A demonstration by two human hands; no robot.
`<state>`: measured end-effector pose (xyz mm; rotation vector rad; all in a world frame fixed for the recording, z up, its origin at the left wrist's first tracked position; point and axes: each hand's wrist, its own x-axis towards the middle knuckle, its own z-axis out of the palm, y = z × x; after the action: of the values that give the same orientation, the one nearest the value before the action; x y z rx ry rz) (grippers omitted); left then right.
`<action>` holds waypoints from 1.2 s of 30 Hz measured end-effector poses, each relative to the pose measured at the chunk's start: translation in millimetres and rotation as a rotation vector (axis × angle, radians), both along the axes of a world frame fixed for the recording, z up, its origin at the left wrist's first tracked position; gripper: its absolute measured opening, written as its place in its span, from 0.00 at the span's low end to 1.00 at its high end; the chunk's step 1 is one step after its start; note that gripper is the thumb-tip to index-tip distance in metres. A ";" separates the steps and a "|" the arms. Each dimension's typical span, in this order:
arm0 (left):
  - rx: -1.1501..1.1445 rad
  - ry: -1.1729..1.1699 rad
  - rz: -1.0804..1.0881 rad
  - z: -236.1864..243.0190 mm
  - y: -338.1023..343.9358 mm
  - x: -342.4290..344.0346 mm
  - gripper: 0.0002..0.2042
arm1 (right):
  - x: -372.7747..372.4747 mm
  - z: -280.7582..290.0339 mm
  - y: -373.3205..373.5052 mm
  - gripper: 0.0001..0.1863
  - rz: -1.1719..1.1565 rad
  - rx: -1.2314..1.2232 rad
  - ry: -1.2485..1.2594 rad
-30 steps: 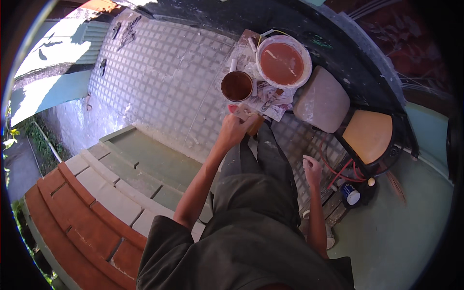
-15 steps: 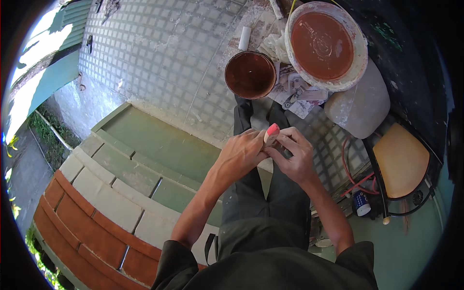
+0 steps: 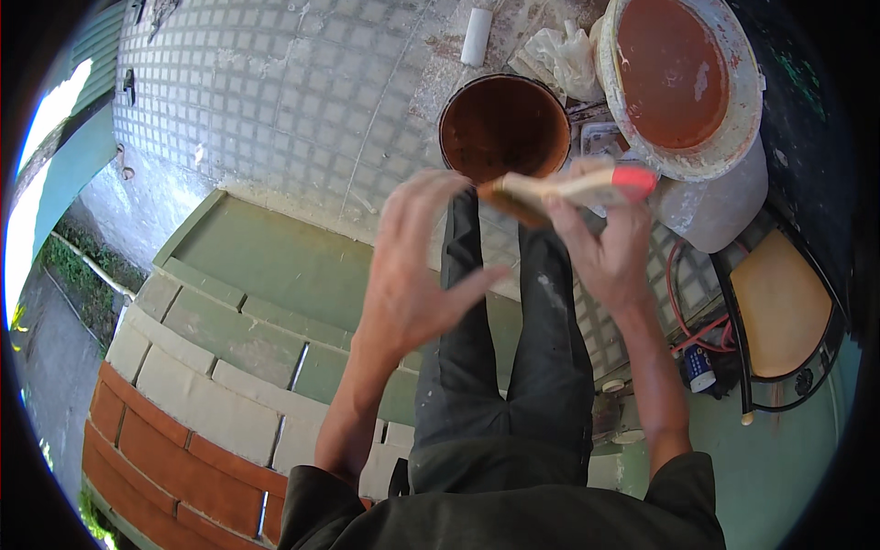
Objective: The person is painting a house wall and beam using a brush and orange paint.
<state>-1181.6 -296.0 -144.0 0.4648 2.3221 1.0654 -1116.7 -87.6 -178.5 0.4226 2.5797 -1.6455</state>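
One paintbrush [image 3: 576, 191] sits in the right hand [image 3: 612, 243], thumb and fingers closed on its pale handle; blur hides the exact hold. The left hand [image 3: 408, 261], left of that grip, is spread and seemingly empty. A slack pinch could drop the brush; bristles, if wet, might drip on the trousers [image 3: 463, 385] beneath. Just beyond the grip, a brown-lined bucket [image 3: 547, 110] stands close enough to be knocked. Farther off: a paint-filled tub [image 3: 741, 128], crumpled plastic [image 3: 570, 62] and a white cylinder [image 3: 476, 37].
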 end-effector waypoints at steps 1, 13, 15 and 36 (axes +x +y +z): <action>-0.006 -0.110 0.137 -10.0 -11.8 4.0 0.28 | -11.2 -10.7 3.6 0.11 0.000 0.032 -0.028; 0.709 -1.230 1.021 -135.0 4.1 70.8 0.32 | -48.1 -113.4 -31.5 0.12 0.137 0.022 -0.241; 0.880 -1.250 1.080 -133.2 10.2 67.2 0.33 | -44.5 -122.1 -31.1 0.10 0.176 0.039 -0.286; 0.929 -1.287 1.103 -129.6 12.6 57.5 0.38 | -69.5 -99.4 -14.7 0.12 0.172 0.083 -0.291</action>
<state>-1124.1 -283.4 -273.6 -1.0680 0.6839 2.0151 -1186.2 -102.4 -277.9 0.3989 2.3990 -1.3176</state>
